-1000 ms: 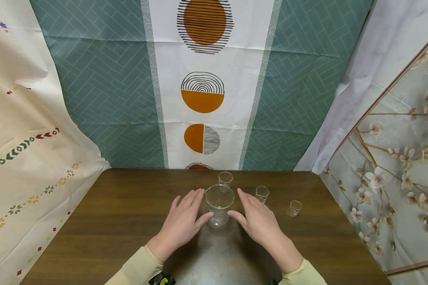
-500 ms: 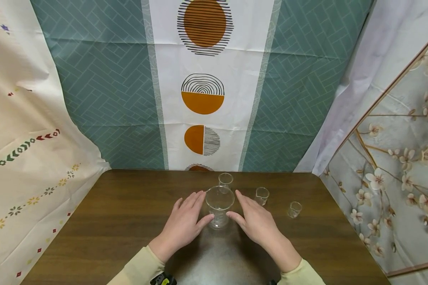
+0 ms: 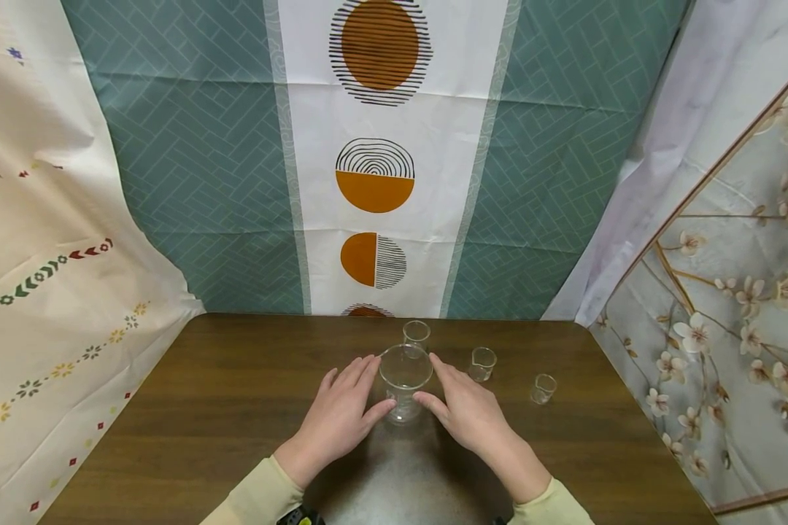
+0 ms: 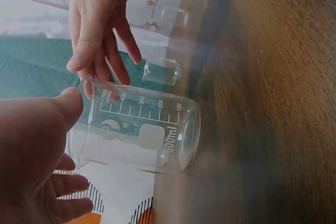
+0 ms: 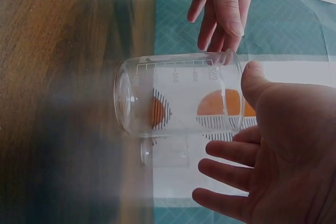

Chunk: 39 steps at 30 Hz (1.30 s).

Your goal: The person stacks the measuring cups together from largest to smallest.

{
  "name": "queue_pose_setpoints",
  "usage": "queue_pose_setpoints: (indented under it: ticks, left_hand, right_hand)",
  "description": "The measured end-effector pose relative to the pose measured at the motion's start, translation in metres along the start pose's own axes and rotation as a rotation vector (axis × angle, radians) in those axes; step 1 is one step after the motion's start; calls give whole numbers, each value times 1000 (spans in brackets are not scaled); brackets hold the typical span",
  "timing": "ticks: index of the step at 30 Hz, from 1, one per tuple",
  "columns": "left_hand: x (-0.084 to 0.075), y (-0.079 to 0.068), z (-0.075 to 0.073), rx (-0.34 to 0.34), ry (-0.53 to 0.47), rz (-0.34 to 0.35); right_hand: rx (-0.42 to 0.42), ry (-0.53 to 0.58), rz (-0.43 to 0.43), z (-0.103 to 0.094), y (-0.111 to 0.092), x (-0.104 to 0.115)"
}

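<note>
A large clear glass beaker [image 3: 405, 386] stands upright on the brown wooden table [image 3: 249, 379], between the two hands. White markings up to 500 ml show on its side [image 4: 139, 124] in the left wrist view. My left hand [image 3: 337, 410] is at the left of its rim, fingers extended and thumb near the front. Opposite it, my right hand [image 3: 470, 410] has its fingertips close to the right of the rim, with the fingers spread and relaxed in the right wrist view. Neither hand curls round the glass.
Behind the large beaker stands a smaller beaker [image 3: 416, 332], partly seen through it. Two more small beakers, one [image 3: 482, 363] beyond the right hand and the smallest [image 3: 543, 389], stand farther right. A patterned cloth [image 3: 377, 219] hangs at the table's back edge.
My right hand has come slightly left, closer to the large beaker's rim. The left hand has barely shifted, and the beakers stay where they were.
</note>
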<state>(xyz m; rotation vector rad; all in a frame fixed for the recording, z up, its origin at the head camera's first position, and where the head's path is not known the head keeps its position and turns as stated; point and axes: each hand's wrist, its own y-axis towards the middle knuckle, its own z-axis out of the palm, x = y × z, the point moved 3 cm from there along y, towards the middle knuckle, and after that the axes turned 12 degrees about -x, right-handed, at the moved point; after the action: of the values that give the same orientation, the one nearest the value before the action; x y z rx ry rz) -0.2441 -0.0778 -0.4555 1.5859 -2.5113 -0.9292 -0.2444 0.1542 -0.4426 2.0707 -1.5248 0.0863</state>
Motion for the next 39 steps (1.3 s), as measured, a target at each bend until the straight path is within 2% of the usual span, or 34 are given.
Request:
queue_pose_setpoints:
  ticks: [7,23,27,32,39]
  left_hand:
    - [0,-2,0,1,1,-1]
    - [-3,-10,-7,-4,-37,-10]
    - [-3,-15,-9,-8,-53,-6]
    - [-2,-17,-12,-40,-62,11]
    - [-2,-11,-15,-75,-72,41]
  right_hand:
    - [4,17,12,0,1,1]
    - [3,28,-19,0,-5,4]
    - [34,70,3,2,-10,5]
    - [69,131,39,5,-10,5]
    - [60,134,46,3,-6,4]
